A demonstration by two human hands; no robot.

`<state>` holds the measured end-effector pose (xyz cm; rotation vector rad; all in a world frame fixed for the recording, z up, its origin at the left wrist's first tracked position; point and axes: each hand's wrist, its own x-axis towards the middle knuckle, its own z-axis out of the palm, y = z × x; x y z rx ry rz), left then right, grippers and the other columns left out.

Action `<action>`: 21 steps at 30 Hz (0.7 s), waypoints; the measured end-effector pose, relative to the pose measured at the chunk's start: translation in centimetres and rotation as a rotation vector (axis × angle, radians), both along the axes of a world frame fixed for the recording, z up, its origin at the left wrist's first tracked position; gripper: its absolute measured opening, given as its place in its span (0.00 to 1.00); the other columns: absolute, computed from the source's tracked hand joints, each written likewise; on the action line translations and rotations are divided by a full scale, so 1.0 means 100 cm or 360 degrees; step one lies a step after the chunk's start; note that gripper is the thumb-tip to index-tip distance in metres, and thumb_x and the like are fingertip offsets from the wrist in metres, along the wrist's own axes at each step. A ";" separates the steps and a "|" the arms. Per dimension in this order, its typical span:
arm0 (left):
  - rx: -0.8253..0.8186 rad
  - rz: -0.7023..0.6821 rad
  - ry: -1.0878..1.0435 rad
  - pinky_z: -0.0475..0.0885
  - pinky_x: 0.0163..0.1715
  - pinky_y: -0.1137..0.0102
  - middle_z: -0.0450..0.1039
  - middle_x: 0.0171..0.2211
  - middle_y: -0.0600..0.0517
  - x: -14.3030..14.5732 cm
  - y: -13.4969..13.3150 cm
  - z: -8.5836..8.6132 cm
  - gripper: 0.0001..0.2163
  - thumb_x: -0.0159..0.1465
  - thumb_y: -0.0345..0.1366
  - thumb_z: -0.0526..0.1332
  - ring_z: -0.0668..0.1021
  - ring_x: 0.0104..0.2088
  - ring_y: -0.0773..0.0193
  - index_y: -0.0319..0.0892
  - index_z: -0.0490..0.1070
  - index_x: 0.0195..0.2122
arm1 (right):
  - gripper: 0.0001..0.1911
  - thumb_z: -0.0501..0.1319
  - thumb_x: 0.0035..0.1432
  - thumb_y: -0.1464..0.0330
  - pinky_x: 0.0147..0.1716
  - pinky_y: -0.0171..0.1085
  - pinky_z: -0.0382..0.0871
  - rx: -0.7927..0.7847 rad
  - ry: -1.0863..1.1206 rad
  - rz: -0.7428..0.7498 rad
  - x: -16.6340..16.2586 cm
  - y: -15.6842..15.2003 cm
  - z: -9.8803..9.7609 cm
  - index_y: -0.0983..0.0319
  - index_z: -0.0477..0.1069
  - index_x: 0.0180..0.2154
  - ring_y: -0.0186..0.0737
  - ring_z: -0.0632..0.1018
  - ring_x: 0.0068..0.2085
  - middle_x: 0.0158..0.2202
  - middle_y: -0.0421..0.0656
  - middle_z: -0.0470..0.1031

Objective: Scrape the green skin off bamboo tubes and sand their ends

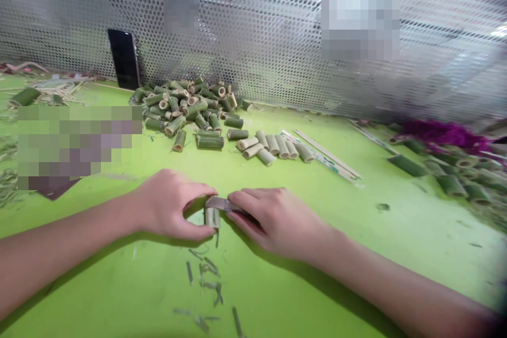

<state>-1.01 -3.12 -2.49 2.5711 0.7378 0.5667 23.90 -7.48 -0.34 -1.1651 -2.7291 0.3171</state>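
Between the thumb and fingers of my left hand (174, 208) a short bamboo piece (213, 217) stands on end, gripped at top and bottom. Its visible side is mostly pale, with some green. My right hand (273, 216) is closed around a knife (217, 203), whose short blade lies against the upper part of the bamboo. The knife's handle is mostly hidden in my fingers. Thin green bamboo shavings (209, 266) are scattered on the green tabletop (130, 296) just below the piece.
Unpeeled green bamboo pieces (194, 108) are heaped at the back, beside an upright phone (123, 58). Pale peeled pieces (273, 145) lie in a row near thin sticks (328, 156). More bamboo (451, 185) and purple material (443, 134) are at right. A perforated metal panel (257, 31) closes the back.
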 end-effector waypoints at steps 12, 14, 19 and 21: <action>-0.0236 -0.0051 0.0135 0.59 0.24 0.71 0.69 0.21 0.59 0.000 0.006 0.006 0.18 0.58 0.53 0.69 0.69 0.22 0.66 0.44 0.79 0.39 | 0.10 0.53 0.74 0.66 0.27 0.36 0.53 0.0099 -0.0007 0.0021 -0.004 0.000 -0.006 0.62 0.68 0.39 0.34 0.69 0.26 0.29 0.39 0.73; -0.0326 -0.0036 0.0143 0.58 0.24 0.71 0.69 0.20 0.60 0.000 0.007 0.006 0.19 0.57 0.54 0.70 0.69 0.22 0.67 0.44 0.80 0.40 | 0.09 0.54 0.74 0.66 0.27 0.36 0.53 0.0076 0.0003 0.0009 -0.005 0.000 -0.007 0.61 0.68 0.40 0.34 0.69 0.26 0.30 0.39 0.73; -0.0511 0.0058 0.0125 0.58 0.22 0.73 0.68 0.19 0.61 0.002 0.006 0.009 0.13 0.54 0.47 0.73 0.68 0.20 0.69 0.44 0.79 0.34 | 0.10 0.54 0.74 0.67 0.26 0.35 0.51 0.0013 0.0030 -0.0020 -0.008 0.000 -0.007 0.61 0.67 0.38 0.33 0.68 0.25 0.29 0.39 0.72; -0.0528 0.0070 0.0105 0.58 0.21 0.73 0.68 0.18 0.61 0.002 0.005 0.010 0.12 0.53 0.46 0.73 0.67 0.20 0.69 0.44 0.78 0.32 | 0.09 0.54 0.74 0.67 0.26 0.35 0.52 -0.0025 0.0037 -0.0009 -0.007 0.000 -0.006 0.62 0.67 0.37 0.33 0.67 0.25 0.29 0.39 0.72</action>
